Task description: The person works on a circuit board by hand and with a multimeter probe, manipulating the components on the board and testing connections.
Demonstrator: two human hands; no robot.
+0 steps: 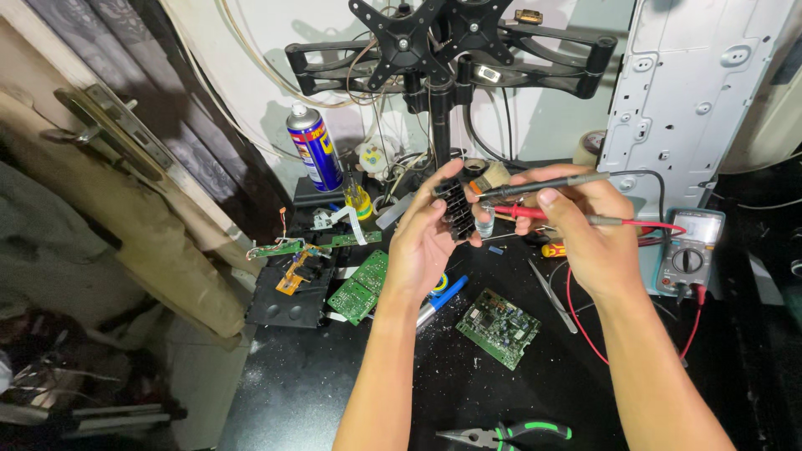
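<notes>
Up above the dark work table (334, 392), the person's left hand (426, 238) was curled around a small black ribbed metal block (455, 209), gripping it by its edges and lifting it well clear of the table. The right hand (585, 225) pinched two thin test sticks at once, a black probe (543, 185) and a red probe (551, 215), and both tips were right at the block. It was hard to see if the tips really touched it. Red and black wires ran from the probes to a grey meter with a round dial (689, 255), which lay just beside the right arm. The checking looked like it was in the middle, with the probes in place but nothing put away yet. Two green circuit boards (499, 327) and (361, 288) lay loose on the table, so there seemed to be more left to look at. A blue spray can (316, 146) stood at the back, and green-handled pliers (510, 434) rested near the front edge.
</notes>
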